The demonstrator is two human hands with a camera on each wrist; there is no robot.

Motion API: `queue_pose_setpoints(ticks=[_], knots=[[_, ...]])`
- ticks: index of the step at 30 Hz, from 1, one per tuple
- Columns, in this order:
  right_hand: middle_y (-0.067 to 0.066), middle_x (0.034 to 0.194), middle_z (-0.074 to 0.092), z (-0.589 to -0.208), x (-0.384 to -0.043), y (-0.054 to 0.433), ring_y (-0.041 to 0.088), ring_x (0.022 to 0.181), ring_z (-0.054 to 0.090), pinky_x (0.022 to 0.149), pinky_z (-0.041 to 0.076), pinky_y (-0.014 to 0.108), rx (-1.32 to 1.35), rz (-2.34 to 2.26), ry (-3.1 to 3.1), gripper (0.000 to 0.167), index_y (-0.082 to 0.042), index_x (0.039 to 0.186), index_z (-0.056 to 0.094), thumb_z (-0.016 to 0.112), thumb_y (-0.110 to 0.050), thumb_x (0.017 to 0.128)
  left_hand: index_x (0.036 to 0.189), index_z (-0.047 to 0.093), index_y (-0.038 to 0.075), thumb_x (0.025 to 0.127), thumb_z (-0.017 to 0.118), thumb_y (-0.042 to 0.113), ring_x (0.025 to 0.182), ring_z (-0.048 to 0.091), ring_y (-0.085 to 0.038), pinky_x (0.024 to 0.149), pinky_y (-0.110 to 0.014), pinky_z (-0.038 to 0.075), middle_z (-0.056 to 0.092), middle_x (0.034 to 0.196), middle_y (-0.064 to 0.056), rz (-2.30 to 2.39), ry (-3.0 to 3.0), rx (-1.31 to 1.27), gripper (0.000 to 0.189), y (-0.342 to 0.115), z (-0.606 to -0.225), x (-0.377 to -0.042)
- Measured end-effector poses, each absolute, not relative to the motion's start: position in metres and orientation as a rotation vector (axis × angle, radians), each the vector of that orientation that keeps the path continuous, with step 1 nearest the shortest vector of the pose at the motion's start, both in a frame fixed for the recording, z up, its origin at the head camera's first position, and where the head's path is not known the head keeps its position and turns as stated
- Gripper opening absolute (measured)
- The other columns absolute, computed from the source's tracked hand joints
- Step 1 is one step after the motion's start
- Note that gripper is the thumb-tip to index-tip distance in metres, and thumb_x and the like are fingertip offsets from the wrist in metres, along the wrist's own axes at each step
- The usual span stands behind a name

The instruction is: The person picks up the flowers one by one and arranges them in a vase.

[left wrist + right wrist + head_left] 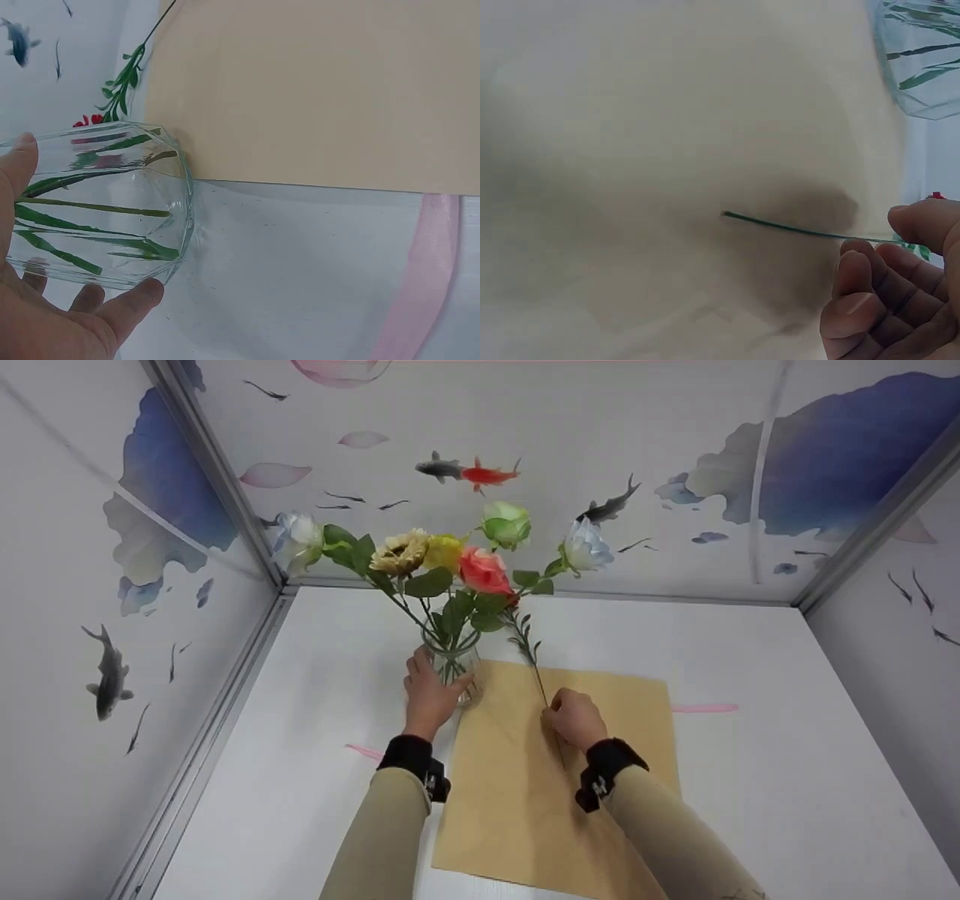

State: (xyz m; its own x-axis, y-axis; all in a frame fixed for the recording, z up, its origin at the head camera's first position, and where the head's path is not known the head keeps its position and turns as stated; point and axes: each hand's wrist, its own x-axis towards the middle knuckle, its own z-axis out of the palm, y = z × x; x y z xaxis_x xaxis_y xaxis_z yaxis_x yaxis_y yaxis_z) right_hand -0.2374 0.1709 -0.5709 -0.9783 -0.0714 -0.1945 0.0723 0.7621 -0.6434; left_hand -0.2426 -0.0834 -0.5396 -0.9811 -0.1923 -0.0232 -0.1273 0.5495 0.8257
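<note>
My left hand (431, 694) grips the side of a clear glass vase (97, 191), thumb and fingers spread around it. Cut stems show through the glass. Above the rim fan out artificial flowers: a pink-red rose (484, 571), a pale green rose (506, 525), a sunflower (400, 552), a yellow bloom (445, 553) and bluish-white blooms at both sides. To the right, my right hand (577, 718) pinches the thin green stem of a leafy sprig (523, 639) between thumb and fingers. Small red blossoms (88, 120) tip the sprig, and its bare stem end points back toward me.
A sheet of brown kraft paper (495, 810) lies on the white table (757, 780), under the right hand. Pink ribbon (705, 708) emerges at its right, with another piece of ribbon (427, 270) at its left. Printed walls (360, 405) enclose the table's back and sides.
</note>
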Motion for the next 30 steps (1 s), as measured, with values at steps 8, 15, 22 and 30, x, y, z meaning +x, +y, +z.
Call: queue_pose_setpoints(ticks=[8,15,22,30], knots=[[0.008,0.079,0.059,-0.581,-0.234,0.172,0.022,0.068,0.053,0.062,0.043,0.034,-0.072,-0.871,2.765,0.011,-0.001,0.093,0.060,0.063,-0.011,0.097,0.156,0.020,0.003,0.091,0.078,0.037,0.139,0.031,-0.048,0.112,-0.057,0.035,0.028,0.154,-0.024,-1.411,-2.715,0.297,0.093,-0.084,-0.542,-0.244],[0.012,0.083,0.060,-0.580,-0.238,0.175,0.023,0.072,0.054,0.069,0.049,0.040,-0.135,-0.824,2.742,0.013,0.003,0.096,0.060,0.058,-0.009,0.101,0.157,0.019,0.004,0.091,0.077,0.038,0.141,0.029,-0.049,0.111,-0.059,0.037,0.025,0.156,-0.024,-1.419,-2.743,0.328,0.094,-0.084,-0.541,-0.245],[0.010,0.082,0.058,-0.584,-0.243,0.183,0.021,0.070,0.053,0.065,0.044,0.034,-0.112,-0.873,2.718,0.012,0.002,0.097,0.060,0.055,-0.007,0.101,0.158,0.016,0.003,0.093,0.075,0.038,0.146,0.022,-0.049,0.115,-0.057,0.031,0.021,0.159,-0.024,-1.453,-2.738,0.296,0.095,-0.084,-0.542,-0.244],[0.010,0.082,0.058,-0.587,-0.246,0.188,0.021,0.071,0.054,0.063,0.045,0.033,-0.086,-0.924,2.709,0.012,0.003,0.098,0.060,0.054,-0.007,0.100,0.157,0.019,0.005,0.092,0.076,0.039,0.143,0.027,-0.048,0.111,-0.058,0.036,0.024,0.157,-0.023,-1.430,-2.743,0.319,0.093,-0.083,-0.542,-0.244]])
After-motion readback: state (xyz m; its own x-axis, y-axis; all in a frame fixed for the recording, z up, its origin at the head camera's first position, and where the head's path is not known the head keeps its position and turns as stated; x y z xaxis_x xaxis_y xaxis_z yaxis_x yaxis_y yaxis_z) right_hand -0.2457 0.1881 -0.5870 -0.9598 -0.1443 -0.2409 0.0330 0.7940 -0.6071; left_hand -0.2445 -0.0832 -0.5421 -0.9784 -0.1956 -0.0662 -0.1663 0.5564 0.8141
